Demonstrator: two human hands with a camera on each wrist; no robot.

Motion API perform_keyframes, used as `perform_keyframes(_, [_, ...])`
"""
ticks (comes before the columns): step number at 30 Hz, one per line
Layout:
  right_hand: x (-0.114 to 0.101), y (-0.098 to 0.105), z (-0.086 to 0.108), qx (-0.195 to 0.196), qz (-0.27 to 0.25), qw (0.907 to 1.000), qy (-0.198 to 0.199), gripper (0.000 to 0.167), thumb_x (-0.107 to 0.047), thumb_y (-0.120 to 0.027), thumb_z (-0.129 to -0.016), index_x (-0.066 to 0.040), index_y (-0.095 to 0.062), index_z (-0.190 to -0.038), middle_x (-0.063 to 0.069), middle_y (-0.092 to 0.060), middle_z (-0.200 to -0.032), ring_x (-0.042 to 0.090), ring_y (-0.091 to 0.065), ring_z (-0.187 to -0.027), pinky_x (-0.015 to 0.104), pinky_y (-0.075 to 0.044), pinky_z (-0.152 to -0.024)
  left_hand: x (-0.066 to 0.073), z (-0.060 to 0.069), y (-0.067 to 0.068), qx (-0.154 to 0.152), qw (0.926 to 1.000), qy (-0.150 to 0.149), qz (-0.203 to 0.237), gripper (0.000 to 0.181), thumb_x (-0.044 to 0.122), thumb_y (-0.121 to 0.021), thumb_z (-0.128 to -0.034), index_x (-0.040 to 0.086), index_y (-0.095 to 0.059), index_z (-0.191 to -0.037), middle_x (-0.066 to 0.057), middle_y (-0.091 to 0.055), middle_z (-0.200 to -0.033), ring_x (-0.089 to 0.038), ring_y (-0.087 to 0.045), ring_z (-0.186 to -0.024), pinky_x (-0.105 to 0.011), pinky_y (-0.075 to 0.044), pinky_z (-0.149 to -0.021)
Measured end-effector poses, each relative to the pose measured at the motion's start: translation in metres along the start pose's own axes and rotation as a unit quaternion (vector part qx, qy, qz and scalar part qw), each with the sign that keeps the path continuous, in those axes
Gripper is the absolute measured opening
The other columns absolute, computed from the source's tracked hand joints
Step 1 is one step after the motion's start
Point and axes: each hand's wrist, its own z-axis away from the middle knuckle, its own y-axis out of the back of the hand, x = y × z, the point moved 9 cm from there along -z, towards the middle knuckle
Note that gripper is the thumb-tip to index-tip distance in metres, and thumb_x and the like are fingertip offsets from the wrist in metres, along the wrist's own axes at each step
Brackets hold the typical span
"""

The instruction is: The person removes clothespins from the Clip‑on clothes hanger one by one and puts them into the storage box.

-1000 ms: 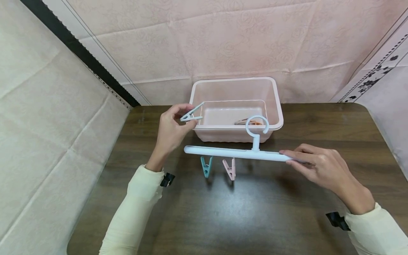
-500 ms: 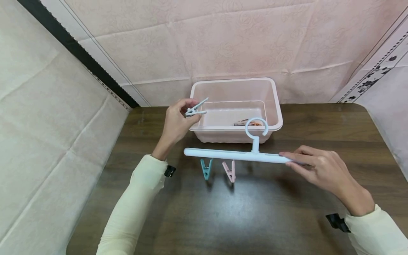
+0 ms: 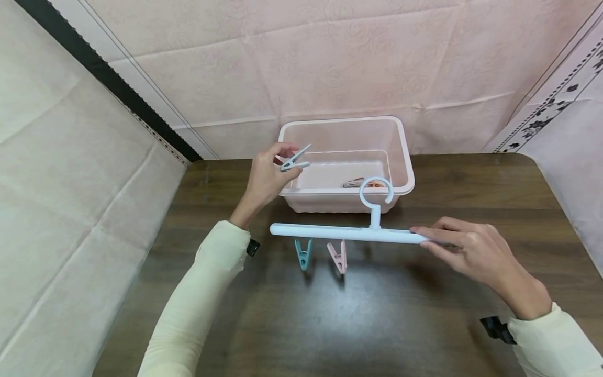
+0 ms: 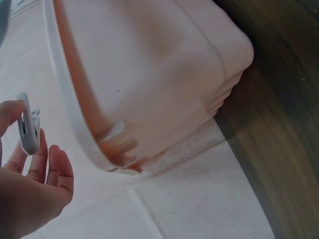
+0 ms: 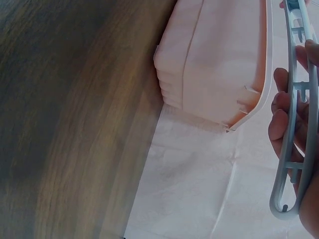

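Note:
My left hand point(image 3: 268, 175) pinches a pale blue clothespin point(image 3: 294, 159) between thumb and fingers, over the left side of the pink plastic bin point(image 3: 320, 191). In the left wrist view this clothespin point(image 4: 29, 132) is seen edge-on, looking grey. My right hand point(image 3: 476, 254) grips one end of a light blue clothes hanger point(image 3: 344, 233), held level in front of the bin with its hook up. Beneath the hanger's bar hang a teal clothespin point(image 3: 303, 255) and a pink clothespin point(image 3: 338, 256); where they meet the hanger is hidden.
Several clothespins point(image 3: 354, 183) lie inside the bin at its front right, partly behind the hanger's hook. The bin stands at the back of the dark wooden table point(image 3: 301, 324), against a pale patterned cloth point(image 3: 348, 68).
My left hand has moved right and slightly away with the pale blue clothespin, further over the bin. The hanger and its hanging clothespins have sunk slightly in view; the right hand keeps its grip.

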Motion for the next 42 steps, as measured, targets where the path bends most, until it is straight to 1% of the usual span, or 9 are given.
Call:
perform_keyframes(4, [0.001, -0.003, 0.002, -0.006, -0.001, 1.0000, -0.007, 0.042, -0.052, -0.052, -0.102, -0.021, -0.080, -0.105, -0.012, -0.066, -0.084, -0.007, -0.032, -0.053, 0.014, -0.025, -0.042, -0.006, 0.000, -0.005, -0.009, 0.9999, 0.011, -0.001, 0.034, 0.001, -0.078, -0.0804, 0.000, -0.070, -0.113, -0.010, -0.066, -0.092, -0.023, -0.059, -0.083, -0.034, -0.049, -0.075])
perform_keyframes(8, [0.002, -0.004, 0.004, -0.011, 0.000, 0.9999, -0.006, 0.042, -0.051, -0.052, -0.102, -0.021, -0.080, -0.106, -0.011, -0.066, -0.084, -0.007, -0.033, -0.054, 0.014, -0.026, -0.042, -0.009, 0.000, -0.007, -0.014, 0.9998, 0.012, 0.001, 0.035, 0.000, -0.079, -0.0802, 0.000, -0.070, -0.114, -0.011, -0.067, -0.093, -0.025, -0.060, -0.085, -0.035, -0.049, -0.076])
perform_keyframes(13, [0.003, -0.003, 0.004, -0.019, 0.004, 0.9998, -0.011, 0.041, -0.051, -0.052, -0.102, -0.022, -0.080, -0.107, -0.012, -0.066, -0.085, -0.006, -0.034, -0.053, 0.015, -0.027, -0.042, -0.008, 0.000, -0.009, -0.013, 0.9999, 0.002, 0.001, 0.034, 0.000, -0.077, -0.0799, 0.000, -0.070, -0.113, -0.013, -0.068, -0.093, -0.024, -0.061, -0.092, -0.037, -0.048, -0.079])
perform_keyframes(19, [0.002, -0.002, 0.003, -0.021, 0.002, 0.9997, -0.009, 0.041, -0.051, -0.052, -0.102, -0.022, -0.080, -0.108, -0.011, -0.066, -0.085, -0.006, -0.035, -0.054, 0.016, -0.027, -0.042, -0.009, 0.002, -0.007, -0.010, 0.9999, 0.004, 0.002, 0.033, -0.001, -0.075, -0.0804, 0.000, -0.070, -0.113, -0.017, -0.069, -0.095, -0.028, -0.062, -0.095, -0.038, -0.048, -0.080])
perform_keyframes(23, [0.001, -0.001, 0.002, -0.016, 0.006, 0.9998, -0.008, 0.042, -0.051, -0.052, -0.102, -0.020, -0.080, -0.106, -0.011, -0.066, -0.085, -0.006, -0.035, -0.054, 0.016, -0.027, -0.042, -0.008, 0.003, -0.007, -0.014, 0.9999, 0.003, 0.001, 0.034, -0.001, -0.076, -0.0807, 0.000, -0.070, -0.114, -0.014, -0.069, -0.094, -0.031, -0.062, -0.096, -0.038, -0.048, -0.080])
perform_keyframes(28, [-0.001, -0.001, 0.001, -0.003, 0.010, 0.9999, -0.002, 0.045, -0.052, -0.050, -0.102, -0.019, -0.080, -0.104, -0.010, -0.067, -0.084, -0.005, -0.035, -0.054, 0.016, -0.026, -0.042, -0.006, 0.005, -0.007, -0.019, 0.9998, 0.010, 0.004, 0.035, -0.001, -0.077, -0.0807, 0.001, -0.069, -0.115, -0.010, -0.068, -0.094, -0.024, -0.061, -0.094, -0.036, -0.049, -0.080])
perform_keyframes(35, [0.000, 0.000, 0.001, -0.006, 0.016, 0.9999, -0.004, 0.045, -0.052, -0.050, -0.102, -0.019, -0.081, -0.104, -0.010, -0.066, -0.082, -0.005, -0.035, -0.053, 0.017, -0.026, -0.041, 0.004, 0.009, -0.004, -0.022, 0.9996, 0.011, 0.014, 0.040, 0.002, -0.079, -0.0802, 0.003, -0.068, -0.119, -0.008, -0.068, -0.098, -0.019, -0.060, -0.094, -0.038, -0.050, -0.082])
perform_keyframes(38, [0.002, 0.000, 0.000, -0.007, 0.021, 0.9997, -0.009, 0.045, -0.052, -0.050, -0.102, -0.020, -0.081, -0.105, -0.011, -0.066, -0.082, -0.005, -0.035, -0.052, 0.018, -0.026, -0.041, 0.013, 0.013, -0.001, -0.023, 0.9996, 0.002, 0.019, 0.042, 0.003, -0.080, -0.0803, 0.003, -0.067, -0.120, -0.008, -0.068, -0.100, -0.019, -0.060, -0.096, -0.041, -0.050, -0.082])
perform_keyframes(42, [0.003, 0.000, -0.001, -0.013, 0.024, 0.9995, -0.014, 0.043, -0.052, -0.051, -0.102, -0.022, -0.080, -0.107, -0.011, -0.066, -0.082, -0.005, -0.035, -0.052, 0.018, -0.027, -0.041, 0.029, 0.019, 0.004, -0.023, 0.9993, -0.019, 0.024, 0.045, 0.004, -0.081, -0.0802, 0.003, -0.066, -0.122, -0.008, -0.067, -0.103, -0.019, -0.060, -0.097, -0.039, -0.051, -0.082])
